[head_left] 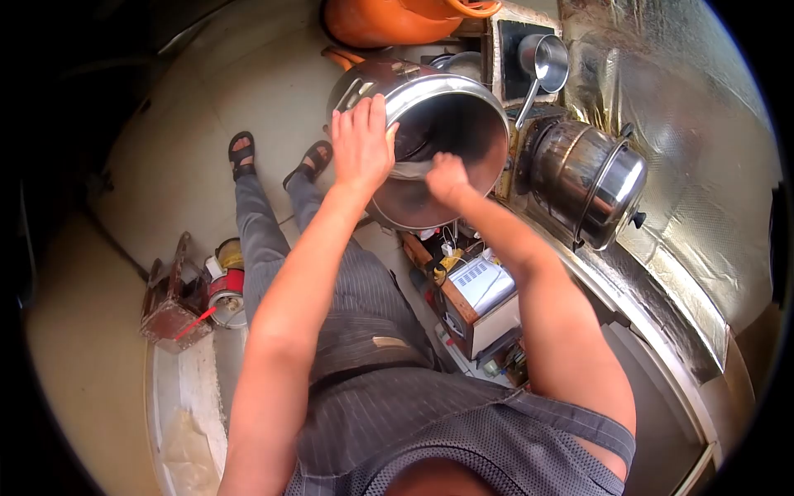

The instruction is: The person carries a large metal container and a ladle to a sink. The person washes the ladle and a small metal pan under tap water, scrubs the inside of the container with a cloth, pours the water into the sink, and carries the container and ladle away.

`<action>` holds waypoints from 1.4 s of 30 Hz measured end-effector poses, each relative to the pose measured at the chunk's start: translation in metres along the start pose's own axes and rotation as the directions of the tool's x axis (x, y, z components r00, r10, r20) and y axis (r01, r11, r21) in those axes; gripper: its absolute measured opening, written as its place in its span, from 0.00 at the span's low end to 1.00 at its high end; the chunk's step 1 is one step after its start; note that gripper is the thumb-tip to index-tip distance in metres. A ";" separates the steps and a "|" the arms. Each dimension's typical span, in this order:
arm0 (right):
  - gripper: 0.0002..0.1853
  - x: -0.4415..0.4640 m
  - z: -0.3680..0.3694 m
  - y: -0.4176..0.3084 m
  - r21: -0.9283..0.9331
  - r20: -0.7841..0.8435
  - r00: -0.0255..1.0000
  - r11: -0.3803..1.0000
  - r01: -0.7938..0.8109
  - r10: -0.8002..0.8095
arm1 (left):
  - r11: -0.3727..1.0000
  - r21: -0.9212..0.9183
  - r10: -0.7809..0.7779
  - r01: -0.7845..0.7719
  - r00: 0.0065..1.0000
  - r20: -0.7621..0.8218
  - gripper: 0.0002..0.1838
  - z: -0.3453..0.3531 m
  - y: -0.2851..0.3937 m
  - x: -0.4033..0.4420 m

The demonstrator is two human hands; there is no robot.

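Note:
A large metal pot (480, 207) lies tilted with its wide mouth facing me and its dark inside showing. My left hand (362, 145) grips the pot at its left rim, fingers spread over the outer side. Inside the mouth, my right hand (447, 178) is closed in a fist. A pale, cloth-like piece (409, 170) sticks out to the left of that fist, against the inner wall. Its exact kind is not clear, and the fingertips of the right hand are hidden.
An orange gas cylinder (389, 21) stands beyond the pot. To the right are a lidded steel pot (583, 182), a saucepan (546, 66) and foil-covered wall (670, 165). A white box-like device (481, 285) sits below; a wooden stool (175, 298) and cans (227, 293) are at left.

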State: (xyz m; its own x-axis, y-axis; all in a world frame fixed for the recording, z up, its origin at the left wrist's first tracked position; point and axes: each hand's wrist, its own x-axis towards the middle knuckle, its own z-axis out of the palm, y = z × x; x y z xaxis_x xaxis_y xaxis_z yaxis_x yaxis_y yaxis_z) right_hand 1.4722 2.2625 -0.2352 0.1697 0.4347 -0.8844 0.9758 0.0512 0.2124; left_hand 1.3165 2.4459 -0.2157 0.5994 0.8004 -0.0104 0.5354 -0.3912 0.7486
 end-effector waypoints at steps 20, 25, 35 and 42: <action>0.14 0.012 0.006 0.041 -0.231 -0.076 0.994 0.971 0.062 -0.081 | 0.999 -0.022 -0.038 0.039 0.999 0.010 0.29 -0.003 0.003 -0.003; 0.16 0.035 -0.073 0.099 -0.553 -0.185 0.904 0.801 0.228 -0.385 | 0.999 -0.034 -0.023 0.023 1.000 -0.007 0.29 -0.003 0.004 -0.001; 0.17 -0.033 -0.068 0.092 -0.367 -0.042 0.986 0.920 0.134 -0.160 | 0.999 -0.034 -0.043 0.043 0.999 0.002 0.27 0.000 0.002 -0.003; 0.22 -0.069 -0.036 -0.074 0.934 -0.063 0.997 0.355 0.046 0.038 | 0.993 -0.082 -0.086 0.086 0.996 0.002 0.27 0.002 0.004 -0.006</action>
State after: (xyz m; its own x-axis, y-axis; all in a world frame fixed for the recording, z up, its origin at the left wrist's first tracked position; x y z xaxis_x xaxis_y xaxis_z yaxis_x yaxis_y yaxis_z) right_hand 1.3829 2.2605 -0.1748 0.1974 0.4922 -0.8478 0.4831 -0.8013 -0.3528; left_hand 1.3164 2.4391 -0.2135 0.5522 0.8302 -0.0757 0.5340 -0.2825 0.7969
